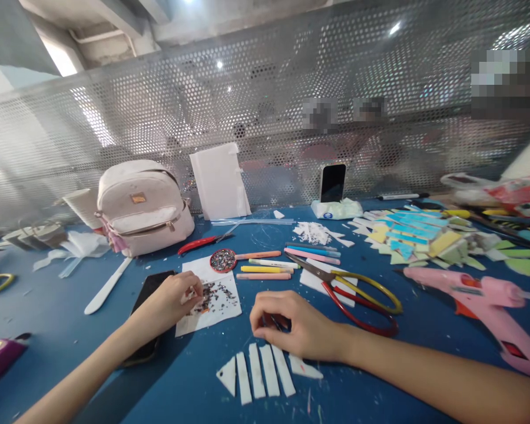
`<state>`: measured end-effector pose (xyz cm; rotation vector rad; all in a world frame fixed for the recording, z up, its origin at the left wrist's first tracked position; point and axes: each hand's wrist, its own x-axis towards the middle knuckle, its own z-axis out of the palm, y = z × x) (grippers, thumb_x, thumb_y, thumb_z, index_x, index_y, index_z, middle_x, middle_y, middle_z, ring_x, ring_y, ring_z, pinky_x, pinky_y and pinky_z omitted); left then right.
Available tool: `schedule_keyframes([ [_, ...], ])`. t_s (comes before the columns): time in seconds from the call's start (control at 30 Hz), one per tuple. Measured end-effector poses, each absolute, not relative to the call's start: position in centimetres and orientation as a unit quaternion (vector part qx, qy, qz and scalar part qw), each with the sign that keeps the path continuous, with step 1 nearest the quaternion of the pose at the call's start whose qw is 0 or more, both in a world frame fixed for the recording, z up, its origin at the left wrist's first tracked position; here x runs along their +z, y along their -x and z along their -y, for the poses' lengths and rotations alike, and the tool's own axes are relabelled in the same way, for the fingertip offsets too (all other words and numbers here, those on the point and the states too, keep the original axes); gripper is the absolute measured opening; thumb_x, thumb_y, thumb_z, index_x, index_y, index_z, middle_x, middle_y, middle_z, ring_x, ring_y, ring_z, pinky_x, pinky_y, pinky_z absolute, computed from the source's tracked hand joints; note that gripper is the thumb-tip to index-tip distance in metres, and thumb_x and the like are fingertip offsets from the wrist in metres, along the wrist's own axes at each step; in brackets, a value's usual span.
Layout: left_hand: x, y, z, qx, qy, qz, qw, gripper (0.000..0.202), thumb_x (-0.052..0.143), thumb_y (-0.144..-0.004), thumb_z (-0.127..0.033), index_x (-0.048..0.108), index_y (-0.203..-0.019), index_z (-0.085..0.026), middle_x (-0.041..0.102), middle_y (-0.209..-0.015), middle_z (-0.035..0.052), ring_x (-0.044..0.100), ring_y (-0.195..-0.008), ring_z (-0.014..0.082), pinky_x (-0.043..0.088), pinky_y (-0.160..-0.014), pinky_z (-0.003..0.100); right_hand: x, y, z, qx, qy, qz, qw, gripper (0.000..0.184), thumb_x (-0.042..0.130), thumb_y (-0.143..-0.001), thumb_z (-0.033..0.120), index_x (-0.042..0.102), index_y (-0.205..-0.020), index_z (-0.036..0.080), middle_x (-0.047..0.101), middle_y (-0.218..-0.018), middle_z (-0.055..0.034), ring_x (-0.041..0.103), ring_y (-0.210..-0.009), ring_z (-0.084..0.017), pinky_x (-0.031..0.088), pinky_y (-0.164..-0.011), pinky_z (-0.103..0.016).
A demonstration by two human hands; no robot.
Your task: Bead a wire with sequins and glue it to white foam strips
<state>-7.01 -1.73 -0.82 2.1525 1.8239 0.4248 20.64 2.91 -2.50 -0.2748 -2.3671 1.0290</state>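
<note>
My left hand [174,297] rests on a white paper sheet [223,309] strewn with dark glitter, its fingertips pinched together at the glitter; what they pinch is too small to see. My right hand [291,327] lies curled on the blue table [189,383], fingers closed round something dark that I cannot make out. Just below it lie several white foam strips [260,371] side by side, with triangular offcuts at each end. A round dish of glitter [223,259] sits above the sheet.
Red and yellow scissors [353,291] lie right of my hand, with coloured sticks [269,268] behind them. A pink glue gun [481,306] is at the right, a black phone [148,312] under my left wrist, and a pale backpack [141,206] and a perforated metal screen [265,118] behind.
</note>
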Motion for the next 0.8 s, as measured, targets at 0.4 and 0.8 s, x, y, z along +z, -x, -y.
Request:
schedule_keyframes([
  [0.4,-0.9,2.6,2.0,0.348,-0.653,-0.584,0.334,0.012,0.062,-0.077,-0.025,0.06,-0.07,-0.016,0.071,-0.073,0.0043,0.065,-0.067,0.0165,0.053,-0.066,0.028,-2.4,-20.4,-3.3,0.466,0.205,0.806,0.302,0.008,0.057,-0.086,0.019,0.057,-0.079,0.017,0.055,-0.074,0.001,0.048,-0.061,-0.01,0.037,-0.053,-0.021],
  [0.8,-3.8,0.3,3.2,0.452,-0.601,-0.551,0.362,0.015,0.066,-0.077,-0.016,0.058,-0.09,-0.02,0.067,-0.075,-0.0006,0.065,-0.07,0.014,0.053,-0.069,0.025,-2.6,-20.5,-3.8,0.453,0.233,0.791,0.338,0.012,0.055,-0.085,0.02,0.052,-0.074,0.017,0.053,-0.068,0.0018,0.046,-0.058,-0.01,0.036,-0.051,-0.021],
])
